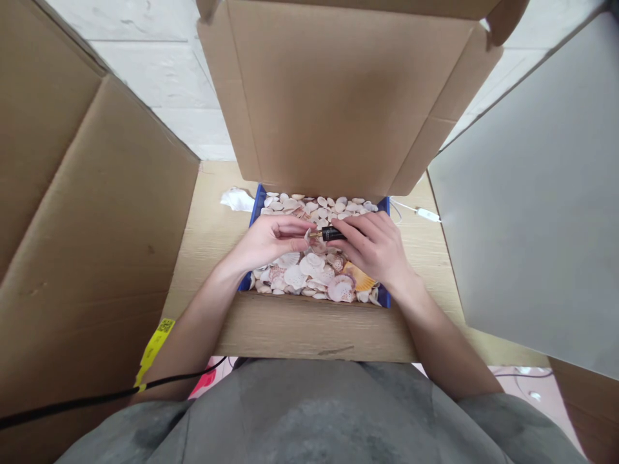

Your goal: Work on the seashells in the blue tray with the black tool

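My left hand is closed, pinching a small pale seashell between thumb and fingers. Wrapped round a black mini hand drill are the fingers of my right hand. The drill lies roughly level, its brass-coloured chuck pointing left at the shell; whether its tip touches the shell I cannot tell. Both hands are above an open cardboard box with blue sides, filled with white, pink and speckled seashells. An orange scallop shell lies under my right hand.
The box's cardboard lid stands raised at the back. A big cardboard panel rises on the left, a grey panel on the right. On the wooden table are a crumpled white tissue and a cord with a white inline switch.
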### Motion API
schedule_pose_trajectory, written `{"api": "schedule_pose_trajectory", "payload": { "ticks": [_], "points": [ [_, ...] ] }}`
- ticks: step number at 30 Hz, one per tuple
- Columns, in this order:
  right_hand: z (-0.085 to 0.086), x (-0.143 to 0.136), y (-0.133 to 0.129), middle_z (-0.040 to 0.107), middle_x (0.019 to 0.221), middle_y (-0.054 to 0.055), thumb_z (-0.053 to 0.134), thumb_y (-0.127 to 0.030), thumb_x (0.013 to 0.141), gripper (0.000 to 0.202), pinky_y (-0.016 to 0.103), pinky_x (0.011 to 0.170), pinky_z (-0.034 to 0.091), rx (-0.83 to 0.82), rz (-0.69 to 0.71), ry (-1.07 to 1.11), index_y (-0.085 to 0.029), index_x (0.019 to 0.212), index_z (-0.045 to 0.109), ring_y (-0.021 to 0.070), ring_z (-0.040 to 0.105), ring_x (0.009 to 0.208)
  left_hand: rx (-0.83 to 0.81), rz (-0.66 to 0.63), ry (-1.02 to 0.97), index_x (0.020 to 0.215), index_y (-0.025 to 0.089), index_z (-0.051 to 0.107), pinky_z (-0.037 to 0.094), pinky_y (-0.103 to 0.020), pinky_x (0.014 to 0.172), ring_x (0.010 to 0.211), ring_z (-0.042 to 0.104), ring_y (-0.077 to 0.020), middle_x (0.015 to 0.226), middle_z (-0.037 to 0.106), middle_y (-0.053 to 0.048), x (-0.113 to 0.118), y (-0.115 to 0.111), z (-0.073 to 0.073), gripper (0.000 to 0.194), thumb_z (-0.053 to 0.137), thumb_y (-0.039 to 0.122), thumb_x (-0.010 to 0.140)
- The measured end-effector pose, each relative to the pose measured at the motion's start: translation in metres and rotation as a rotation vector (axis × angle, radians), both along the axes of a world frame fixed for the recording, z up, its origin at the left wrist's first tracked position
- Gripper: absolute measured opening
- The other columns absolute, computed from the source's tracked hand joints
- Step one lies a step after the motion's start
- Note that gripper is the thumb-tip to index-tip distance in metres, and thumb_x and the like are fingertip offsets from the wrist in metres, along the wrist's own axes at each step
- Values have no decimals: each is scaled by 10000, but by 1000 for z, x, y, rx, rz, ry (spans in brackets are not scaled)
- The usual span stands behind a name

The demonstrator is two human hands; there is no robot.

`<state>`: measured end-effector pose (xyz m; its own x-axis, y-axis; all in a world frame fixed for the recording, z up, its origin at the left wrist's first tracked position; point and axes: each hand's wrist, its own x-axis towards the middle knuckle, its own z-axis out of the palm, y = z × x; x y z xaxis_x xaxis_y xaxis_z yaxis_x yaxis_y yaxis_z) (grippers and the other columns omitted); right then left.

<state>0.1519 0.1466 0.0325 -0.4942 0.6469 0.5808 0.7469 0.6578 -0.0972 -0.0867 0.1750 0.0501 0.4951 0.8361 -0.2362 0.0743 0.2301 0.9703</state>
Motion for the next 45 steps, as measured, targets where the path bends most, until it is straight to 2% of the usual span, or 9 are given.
{"api": "schedule_pose_trajectory", "payload": {
  "ticks": [9, 12, 16, 20, 25, 30, 35, 39, 45],
  "points": [
    [1, 3, 0, 720, 1069, 26, 659, -167, 832, 420, 361, 873, 420, 142, 26, 54, -239, 1232, 553, 174, 609, 962, -16, -55, 57, 1103, 154, 695, 577, -328, 837, 932, 732, -217, 1029, 762, -94, 0, 0, 3, 382, 781, 277, 752],
    [0, 2, 0, 721, 1062, 29, 663, -212, 844, 397, 349, 848, 433, 107, 31, 59, -241, 1226, 560, 174, 615, 953, -23, -29, 52, 1075, 145, 699, 578, -317, 838, 936, 731, -212, 1034, 760, -98, 0, 0, 3, 376, 798, 252, 728],
    [-1, 1, 0, 730, 977, 47, 648, -335, 869, 331, 304, 744, 461, 9, 41, 43, -182, 1158, 600, 158, 630, 842, -7, -1, 40, 1067, 137, 702, 581, -335, 854, 986, 719, -232, 1086, 745, -110, 0, -1, 2, 396, 817, 221, 697],
    [-1, -1, 0, 736, 914, 51, 627, -377, 879, 322, 297, 721, 482, -40, 26, 21, -146, 1103, 628, 156, 646, 782, 32, 4, 1, 1090, 139, 696, 579, -329, 868, 1026, 705, -236, 1093, 743, -105, -1, -1, 1, 420, 823, 218, 697],
    [-2, -1, 1, 742, 919, 53, 613, -384, 889, 339, 297, 748, 506, -52, 11, 38, -146, 1129, 625, 159, 663, 799, 134, -17, -16, 1149, 169, 684, 549, -283, 913, 1085, 678, -204, 1189, 708, -97, -4, -1, 0, 378, 761, 236, 785],
    [-4, 0, 1, 742, 936, 54, 622, -381, 883, 343, 305, 761, 511, -61, 13, 60, -158, 1144, 626, 161, 668, 819, 162, -3, 19, 1162, 187, 692, 528, -327, 961, 1122, 658, -229, 1237, 684, -100, -5, -1, 2, 333, 696, 288, 845],
    [-3, 1, 0, 742, 945, 53, 635, -366, 876, 328, 298, 749, 494, -36, 13, 71, -175, 1142, 631, 155, 654, 822, 123, -8, -5, 1141, 188, 698, 537, -341, 958, 1118, 662, -238, 1205, 701, -94, -3, -2, 4, 329, 718, 275, 824],
    [-2, 2, 0, 741, 970, 53, 656, -357, 861, 348, 294, 741, 482, 21, 11, 82, -178, 1158, 624, 152, 639, 827, 87, -30, -17, 1223, 180, 653, 539, -364, 965, 1138, 654, -249, 1241, 681, -110, -3, -1, 3, 442, 746, 268, 799],
    [-3, 2, 1, 732, 964, 49, 671, -353, 850, 362, 288, 726, 471, 43, 30, 66, -167, 1157, 621, 145, 620, 802, 130, -63, 6, 1255, 181, 637, 523, -381, 996, 1144, 651, -243, 1266, 668, -108, -4, -1, 0, 453, 726, 269, 819]
  ]
}}
